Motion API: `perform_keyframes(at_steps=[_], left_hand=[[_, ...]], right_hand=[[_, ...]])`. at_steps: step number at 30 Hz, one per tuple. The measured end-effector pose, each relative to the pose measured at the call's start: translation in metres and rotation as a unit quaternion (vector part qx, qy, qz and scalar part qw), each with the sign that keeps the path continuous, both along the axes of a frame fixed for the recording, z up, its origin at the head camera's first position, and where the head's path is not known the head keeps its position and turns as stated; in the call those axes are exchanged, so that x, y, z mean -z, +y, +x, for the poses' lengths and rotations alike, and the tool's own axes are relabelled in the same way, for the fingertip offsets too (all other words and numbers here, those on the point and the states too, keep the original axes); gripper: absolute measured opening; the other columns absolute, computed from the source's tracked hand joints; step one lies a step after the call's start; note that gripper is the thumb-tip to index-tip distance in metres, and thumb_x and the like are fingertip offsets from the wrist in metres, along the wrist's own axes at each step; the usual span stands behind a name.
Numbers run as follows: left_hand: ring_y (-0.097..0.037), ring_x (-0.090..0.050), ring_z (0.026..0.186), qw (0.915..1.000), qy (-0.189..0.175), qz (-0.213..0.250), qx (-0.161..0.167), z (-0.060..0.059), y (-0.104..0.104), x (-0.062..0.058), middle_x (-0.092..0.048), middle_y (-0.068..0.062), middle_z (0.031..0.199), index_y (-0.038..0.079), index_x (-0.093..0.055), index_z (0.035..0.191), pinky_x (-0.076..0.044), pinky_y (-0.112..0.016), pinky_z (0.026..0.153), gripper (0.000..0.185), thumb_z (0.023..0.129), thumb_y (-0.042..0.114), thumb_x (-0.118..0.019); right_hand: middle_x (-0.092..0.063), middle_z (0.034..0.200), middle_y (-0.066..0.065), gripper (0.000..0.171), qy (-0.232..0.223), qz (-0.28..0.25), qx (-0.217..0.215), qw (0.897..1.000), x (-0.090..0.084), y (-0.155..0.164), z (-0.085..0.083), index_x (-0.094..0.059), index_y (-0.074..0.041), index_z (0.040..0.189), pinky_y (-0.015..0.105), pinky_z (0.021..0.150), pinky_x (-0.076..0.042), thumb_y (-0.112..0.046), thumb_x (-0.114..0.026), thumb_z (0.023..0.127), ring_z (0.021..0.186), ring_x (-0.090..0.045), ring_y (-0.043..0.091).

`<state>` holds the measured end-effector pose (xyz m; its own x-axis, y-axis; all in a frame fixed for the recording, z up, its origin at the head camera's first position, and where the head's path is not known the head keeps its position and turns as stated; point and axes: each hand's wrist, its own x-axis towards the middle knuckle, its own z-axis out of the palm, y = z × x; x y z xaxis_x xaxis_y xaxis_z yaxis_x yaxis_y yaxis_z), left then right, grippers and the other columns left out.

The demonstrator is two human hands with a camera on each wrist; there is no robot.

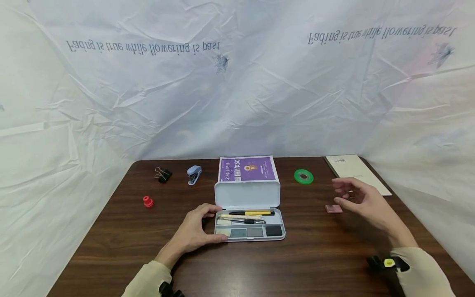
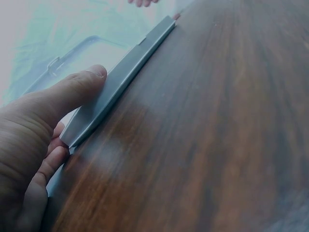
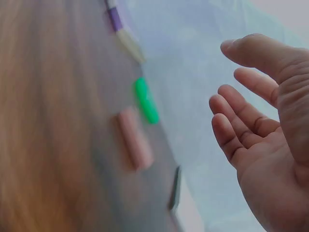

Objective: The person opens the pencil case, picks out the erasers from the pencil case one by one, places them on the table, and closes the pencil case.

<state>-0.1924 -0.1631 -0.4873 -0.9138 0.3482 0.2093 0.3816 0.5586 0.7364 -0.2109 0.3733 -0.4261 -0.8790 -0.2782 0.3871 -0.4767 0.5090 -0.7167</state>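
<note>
1. At the far left of the wooden table [image 1: 111, 247] we see a small red cap-shaped piece [image 1: 148, 201]. Beyond it, toward 12 o'clock, lie a black binder clip [image 1: 163, 175] and a pale blue stapler [image 1: 194, 175].

2. Our left hand [image 1: 194, 233] rests at the 9 o'clock end of the open pencil case [image 1: 249, 225]. Thumb and fingers curl round the tray's left edge and steady it. The left wrist view shows the thumb [image 2: 72, 92] lying along the grey rim.

3. The case sits at the table's centre, its white lid [image 1: 247, 194] standing upright at 12 o'clock. The tray holds a yellow pen [image 1: 252, 213], a darker pen [image 1: 245, 221] and a black eraser block [image 1: 273, 230]. A purple book [image 1: 248, 169] lies just behind the lid.

4. At 2 o'clock from the case lies a green tape roll [image 1: 303, 176]. At 3 o'clock, well apart from the tray, lies a small pink eraser [image 1: 333, 208].

5. Our right hand [image 1: 361, 200] hovers just right of the pink eraser, not touching it. Its fingers are spread, loosely bent, and hold nothing; the right wrist view confirms the bare palm [image 3: 270, 159].

6. A pale notebook [image 1: 356, 171] lies at the far right edge.

7. We judge the step to be a reach for the pink eraser while the case is steadied. The next move calls for lowering the fingers and pinching its short sides.
</note>
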Motion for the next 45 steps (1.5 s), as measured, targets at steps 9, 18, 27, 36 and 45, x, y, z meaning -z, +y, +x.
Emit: perform_keyframes(at_steps=[9,18,27,36,45], left_hand=[[-0.014,-0.068,0.121,1.0000,0.006,-0.001,0.002,0.000,-0.001,0.000,-0.071,0.009,0.134,0.021,-0.071,0.140,-0.058,-0.042,0.109,0.081,0.075,0.058,-0.102],[-0.014,-0.067,0.121,0.9999,0.010,0.002,0.009,0.000,0.000,0.001,-0.071,0.008,0.134,0.021,-0.071,0.140,-0.058,-0.040,0.109,0.080,0.076,0.058,-0.102],[-0.014,-0.068,0.121,0.9998,0.018,-0.001,0.008,0.000,0.000,0.001,-0.071,0.008,0.134,0.021,-0.072,0.140,-0.059,-0.040,0.109,0.079,0.076,0.056,-0.103],[-0.014,-0.068,0.121,0.9998,0.017,-0.004,0.007,0.000,0.000,0.001,-0.071,0.008,0.134,0.020,-0.071,0.141,-0.059,-0.041,0.108,0.081,0.076,0.056,-0.103],[-0.015,-0.068,0.122,0.9999,0.011,-0.006,0.005,0.000,-0.001,0.001,-0.071,0.007,0.135,0.019,-0.071,0.141,-0.059,-0.041,0.109,0.081,0.076,0.057,-0.102]], right_hand=[[-0.075,0.128,0.007,0.056,0.011,-0.016,-0.057,0.998,-0.030,-0.043,0.000,-0.066,-0.011,0.147,0.019,0.090,-0.060,0.007,-0.082,0.096,0.109,-0.073,0.015],[-0.076,0.127,0.006,0.054,-0.002,-0.027,-0.090,0.996,-0.033,-0.079,-0.006,-0.067,-0.004,0.145,0.023,0.090,-0.061,0.003,-0.086,0.095,0.109,-0.073,0.017],[-0.075,0.131,0.007,0.052,-0.028,-0.035,-0.118,0.992,-0.029,-0.115,-0.016,-0.069,-0.012,0.143,0.028,0.096,-0.061,-0.005,-0.089,0.095,0.117,-0.072,0.028],[-0.072,0.132,0.023,0.053,-0.042,-0.051,-0.175,0.982,-0.030,-0.148,-0.022,-0.065,0.001,0.145,0.032,0.098,-0.062,0.000,-0.086,0.096,0.119,-0.068,0.046],[-0.073,0.135,0.018,0.052,-0.057,-0.040,-0.204,0.977,-0.025,-0.193,-0.024,-0.069,-0.005,0.144,0.044,0.102,-0.062,-0.008,-0.089,0.096,0.122,-0.069,0.040]])
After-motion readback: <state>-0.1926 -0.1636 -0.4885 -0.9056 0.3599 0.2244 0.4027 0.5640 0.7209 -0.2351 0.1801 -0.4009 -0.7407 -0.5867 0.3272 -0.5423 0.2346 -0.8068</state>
